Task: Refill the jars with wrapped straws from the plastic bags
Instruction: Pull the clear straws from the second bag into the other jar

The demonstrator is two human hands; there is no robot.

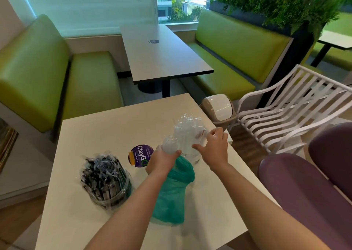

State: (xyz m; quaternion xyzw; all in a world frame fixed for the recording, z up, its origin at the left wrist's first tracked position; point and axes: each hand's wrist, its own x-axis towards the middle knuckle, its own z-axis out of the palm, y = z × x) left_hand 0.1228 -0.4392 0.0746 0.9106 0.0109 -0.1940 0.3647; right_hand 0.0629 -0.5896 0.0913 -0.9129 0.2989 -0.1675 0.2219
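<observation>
Blurry clear bag [187, 133] hides most of second jar [192, 157]; cannot tell what is inside.

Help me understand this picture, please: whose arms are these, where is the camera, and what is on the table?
There is no machine here: a person wears a camera on the head, looking down at their own bare arms. On the white table stands a jar packed with dark wrapped straws, beside a round purple sticker. The left hand grips a green plastic bag by its neck, together with some clear wrapping. The right hand pinches a bundle of clear wrapped straws over a second, clear jar, mostly hidden. Behind are green benches and a white chair.
</observation>
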